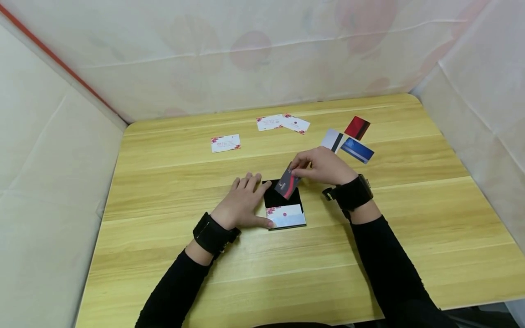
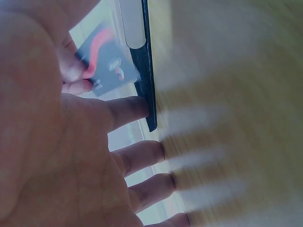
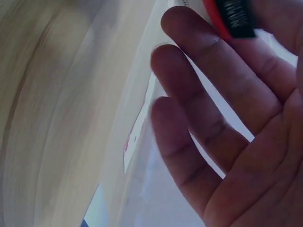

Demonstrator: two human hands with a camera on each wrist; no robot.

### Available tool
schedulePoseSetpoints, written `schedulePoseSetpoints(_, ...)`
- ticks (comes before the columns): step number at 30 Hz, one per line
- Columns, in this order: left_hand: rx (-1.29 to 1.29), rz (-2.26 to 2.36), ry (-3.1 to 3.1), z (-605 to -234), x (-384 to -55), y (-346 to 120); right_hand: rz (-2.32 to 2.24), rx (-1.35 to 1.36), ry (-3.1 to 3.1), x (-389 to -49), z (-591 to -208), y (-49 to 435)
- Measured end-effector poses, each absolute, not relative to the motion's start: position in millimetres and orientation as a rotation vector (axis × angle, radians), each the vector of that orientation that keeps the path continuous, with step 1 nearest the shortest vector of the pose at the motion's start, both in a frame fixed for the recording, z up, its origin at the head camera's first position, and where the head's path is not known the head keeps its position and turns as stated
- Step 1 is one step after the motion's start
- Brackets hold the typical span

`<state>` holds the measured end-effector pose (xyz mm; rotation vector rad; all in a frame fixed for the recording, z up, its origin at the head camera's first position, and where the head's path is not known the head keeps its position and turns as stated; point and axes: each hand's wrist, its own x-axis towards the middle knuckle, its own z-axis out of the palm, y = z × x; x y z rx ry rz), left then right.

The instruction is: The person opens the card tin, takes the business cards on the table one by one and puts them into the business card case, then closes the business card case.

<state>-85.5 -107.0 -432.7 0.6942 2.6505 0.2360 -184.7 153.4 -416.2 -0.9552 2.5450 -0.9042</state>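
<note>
Between thumb and fingers, my right hand [image 1: 326, 166] pinches a dark grey card with a red stripe [image 1: 285, 186]. The card is tilted over the black inner flap of an opened card holder [image 1: 275, 197]. In the holder's lower part sits a white card with pink flowers [image 1: 292, 217]. My left hand [image 1: 243, 205] lies spread at the holder's left side, thumb at its lower corner and index finger at its upper corner. In the left wrist view, the index fingertip [image 2: 139, 109] touches the holder's black edge [image 2: 150, 85], and the other fingers reach down to the table.
On the wooden table [image 1: 164, 191], a floral white card [image 1: 225, 143] lies at the back left, with two overlapping floral cards [image 1: 270, 122] at the back middle. Beyond my right hand are a silver card [image 1: 330, 139], a red card [image 1: 357, 127] and a blue card [image 1: 357, 150].
</note>
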Motion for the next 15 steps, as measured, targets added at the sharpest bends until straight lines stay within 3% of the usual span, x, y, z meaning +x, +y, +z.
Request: schedulePoseSetpoints(15, 0.680, 0.236, 2.641, -431.9, -85.5, -106.2, -0.968, -0.965, 2.511, -184.1, -415.8, 155.2)
